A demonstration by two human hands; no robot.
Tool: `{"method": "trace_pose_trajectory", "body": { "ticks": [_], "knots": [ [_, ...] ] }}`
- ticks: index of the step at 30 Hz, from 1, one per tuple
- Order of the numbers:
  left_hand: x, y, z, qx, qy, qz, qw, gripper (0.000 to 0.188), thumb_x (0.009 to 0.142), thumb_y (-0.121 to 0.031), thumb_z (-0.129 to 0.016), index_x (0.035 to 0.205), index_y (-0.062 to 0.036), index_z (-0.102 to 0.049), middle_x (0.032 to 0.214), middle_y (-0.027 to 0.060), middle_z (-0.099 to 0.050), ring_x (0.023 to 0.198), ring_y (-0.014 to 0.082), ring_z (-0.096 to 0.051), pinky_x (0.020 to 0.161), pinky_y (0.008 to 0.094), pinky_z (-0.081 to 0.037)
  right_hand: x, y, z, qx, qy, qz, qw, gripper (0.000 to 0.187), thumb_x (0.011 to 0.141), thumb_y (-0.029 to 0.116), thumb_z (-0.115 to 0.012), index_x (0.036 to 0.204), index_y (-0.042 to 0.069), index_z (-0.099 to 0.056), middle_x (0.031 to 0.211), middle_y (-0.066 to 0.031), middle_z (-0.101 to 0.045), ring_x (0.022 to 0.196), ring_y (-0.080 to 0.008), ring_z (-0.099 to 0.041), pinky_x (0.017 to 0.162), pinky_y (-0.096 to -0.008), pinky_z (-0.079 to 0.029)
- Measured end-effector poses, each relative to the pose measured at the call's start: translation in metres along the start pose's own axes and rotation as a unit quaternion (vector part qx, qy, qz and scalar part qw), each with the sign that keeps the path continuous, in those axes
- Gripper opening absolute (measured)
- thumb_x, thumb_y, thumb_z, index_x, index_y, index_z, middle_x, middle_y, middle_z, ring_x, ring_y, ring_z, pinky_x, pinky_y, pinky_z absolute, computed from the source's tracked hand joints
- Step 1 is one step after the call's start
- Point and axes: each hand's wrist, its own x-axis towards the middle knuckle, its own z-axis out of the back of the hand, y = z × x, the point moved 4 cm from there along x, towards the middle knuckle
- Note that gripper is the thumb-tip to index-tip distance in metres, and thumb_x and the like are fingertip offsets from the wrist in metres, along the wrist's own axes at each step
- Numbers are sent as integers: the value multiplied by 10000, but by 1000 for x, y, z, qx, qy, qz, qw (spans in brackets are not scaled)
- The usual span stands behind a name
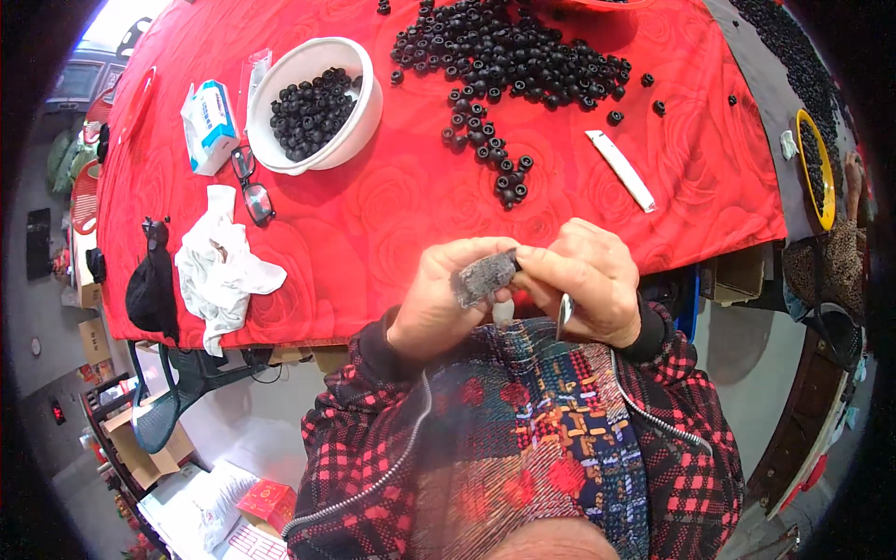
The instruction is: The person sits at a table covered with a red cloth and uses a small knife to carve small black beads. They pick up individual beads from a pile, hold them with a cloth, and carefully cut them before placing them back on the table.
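Just past the near edge of the red-covered table (pixel 373 271), my two hands meet in front of my chest. My left hand (pixel 439 294) is closed around a grey, black-smudged, roughly rectangular piece (pixel 483 280), whose kind I cannot make out. Against its far end, the thumb and fingertips of my right hand (pixel 593 285) pinch a small black part, mostly hidden. A slim shiny metal tool (pixel 565 315) sticks out below the right-hand fingers; its other end is covered by the hand. A pale rounded tip (pixel 504 311) shows under the grey piece.
Beyond my hands lies a heap of small round black parts (pixel 504 56). A white bowl (pixel 364 121) at left holds more. Near it are a blue-white box (pixel 213 126), eyeglasses (pixel 257 201) and a white cloth (pixel 219 266). A white strip (pixel 621 170) lies right; a yellow-rimmed basin (pixel 803 140) stands farther right.
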Motion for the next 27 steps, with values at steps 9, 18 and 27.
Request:
{"method": "trace_pose_trajectory", "body": {
  "ticks": [9, 18, 27],
  "knots": [
    [5, -9, -2, 31, -14, 0, 999, 210, 914, -94, -601, 1086, 24, -631, 877, 37, -650, 752, 89, -610, 633, 224, -494, -1, -14, 18, 121, 66, -222, 965, 224, 843, 72, -551, 1047, -19, -537, 841, -167, -547, 727, -333, -575, 622, -390, -450],
    [9, -9, 1, 30, -22, -4, 999, 223, 917, -76, -587, 1110, 30, -624, 878, 50, -650, 712, 106, -617, 619, 233, -502, -3, -29, 9, 45, 124, -229, 964, 150, 855, 85, -580, 983, 8, -578, 799, -146, -553, 717, -330, -584, 621, -401, -465],
    [12, -4, 7, 38, -50, 3, 998, 309, 866, -122, -649, 1122, 48, -609, 879, 97, -648, 737, 146, -606, 587, 278, -524, -7, -36, 4, 47, 119, -227, 965, 160, 853, 108, -582, 977, 8, -581, 800, -150, -553, 727, -332, -587, 618, -400, -465]
  ]
}}
